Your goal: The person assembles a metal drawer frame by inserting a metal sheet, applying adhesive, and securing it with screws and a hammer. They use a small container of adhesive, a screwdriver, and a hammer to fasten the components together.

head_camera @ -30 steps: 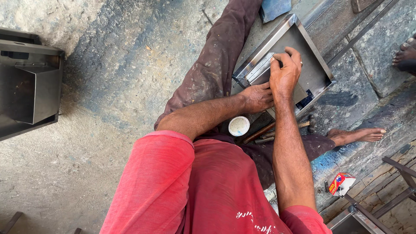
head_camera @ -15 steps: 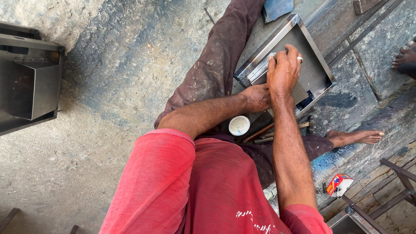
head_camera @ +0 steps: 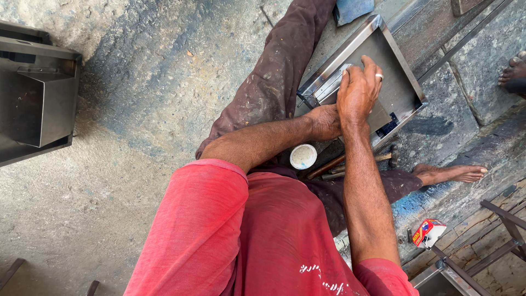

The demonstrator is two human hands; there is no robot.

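A shallow rectangular metal tray (head_camera: 404, 86) lies tilted on the floor between my legs. My right hand (head_camera: 359, 90), with a ring on one finger, presses down inside it near the left rim. Its fingers curl over a flat grey sheet (head_camera: 380, 116) that shows below the palm. My left hand (head_camera: 323, 121) sits under the right wrist and grips the tray's near edge. How the right fingers hold the sheet is partly hidden.
A white round lid (head_camera: 303, 156) and wooden tool handles (head_camera: 335, 164) lie by my lap. A dark metal box (head_camera: 38, 98) stands at left. A blue cloth (head_camera: 350, 8), a small red carton (head_camera: 429, 232), my bare foot (head_camera: 452, 174) and another person's foot (head_camera: 512, 71) are nearby.
My right hand has slid a little toward me across the tray, with its fingers drawn closer together. The left hand and the tray have stayed put.
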